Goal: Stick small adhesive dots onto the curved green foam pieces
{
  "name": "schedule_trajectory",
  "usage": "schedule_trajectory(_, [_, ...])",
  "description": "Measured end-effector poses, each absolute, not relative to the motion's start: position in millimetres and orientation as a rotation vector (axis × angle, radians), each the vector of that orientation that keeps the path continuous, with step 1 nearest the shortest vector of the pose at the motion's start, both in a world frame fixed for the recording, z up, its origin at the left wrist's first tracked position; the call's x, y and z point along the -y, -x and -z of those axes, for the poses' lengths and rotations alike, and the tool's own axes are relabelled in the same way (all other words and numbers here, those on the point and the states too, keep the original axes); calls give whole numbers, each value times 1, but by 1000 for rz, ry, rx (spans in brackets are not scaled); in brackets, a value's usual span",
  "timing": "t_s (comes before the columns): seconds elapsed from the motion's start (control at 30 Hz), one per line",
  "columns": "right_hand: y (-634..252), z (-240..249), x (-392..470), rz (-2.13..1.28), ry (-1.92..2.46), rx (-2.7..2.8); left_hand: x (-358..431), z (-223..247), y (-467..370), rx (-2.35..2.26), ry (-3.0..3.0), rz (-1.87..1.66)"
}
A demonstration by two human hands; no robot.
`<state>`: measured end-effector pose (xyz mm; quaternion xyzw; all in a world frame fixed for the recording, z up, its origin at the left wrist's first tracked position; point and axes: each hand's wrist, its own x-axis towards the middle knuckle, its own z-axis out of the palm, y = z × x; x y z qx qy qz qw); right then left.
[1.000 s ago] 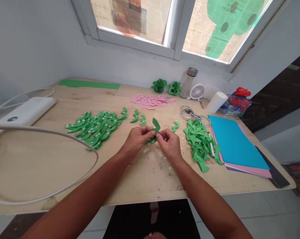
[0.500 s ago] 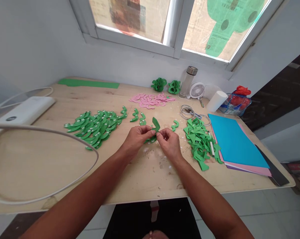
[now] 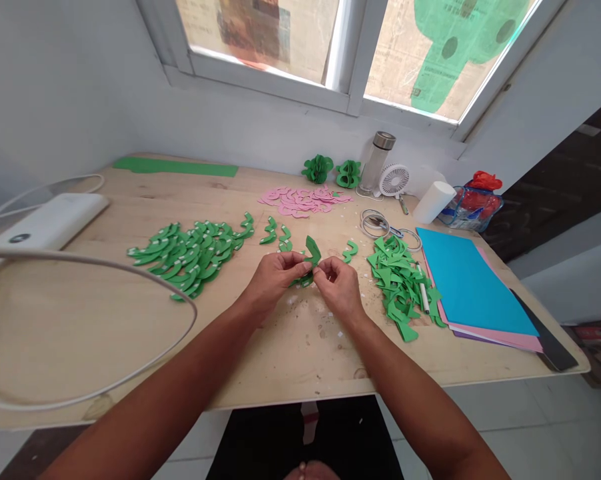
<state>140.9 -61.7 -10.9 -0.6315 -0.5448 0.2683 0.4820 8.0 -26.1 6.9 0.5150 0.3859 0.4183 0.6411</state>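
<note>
Over the middle of the table, my left hand [image 3: 279,273] and my right hand [image 3: 337,280] are closed on one green paper cutout [image 3: 312,249], fingertips almost meeting at its lower part. The cutout's upper part stands up above the fingers; its lower end is partly hidden by them. Just behind my left hand lie a few loose curved green cutouts [image 3: 269,230] with small white patches. Another wavy green cutout [image 3: 350,251] rests behind my right hand. To the left spreads a large heap of curved green cutouts [image 3: 195,250], also dotted with white patches.
Green paper scraps [image 3: 398,283] with a white pen [image 3: 424,297] lie right, beside blue paper sheets [image 3: 473,280]. Pink cutouts [image 3: 303,200], two green paper ornaments [image 3: 318,169], a bottle [image 3: 379,163] and a small fan [image 3: 394,181] stand behind. A white cable [image 3: 145,263] loops at left.
Both hands stay almost in place, still closed on the green paper cutout. The whole view has shifted very slightly; nothing else has visibly moved.
</note>
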Motion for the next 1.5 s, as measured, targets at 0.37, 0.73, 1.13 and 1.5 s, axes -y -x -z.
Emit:
schedule_trajectory(0.37, [-143,15,58,-742,1494,1304,25,-6,-7,-887,-1115,-945])
schedule_trajectory(0.73, [-142,15,57,-784,1495,1271,25,-7,-7,-889,-1137,-948])
schedule_trajectory(1.13, [-143,14,57,-767,1498,1298,24,-6,-7,-894,-1133,-945])
schedule_trajectory(1.5, [-141,11,61,-667,1555,1369,24,-7,-7,-898,-1144,-944])
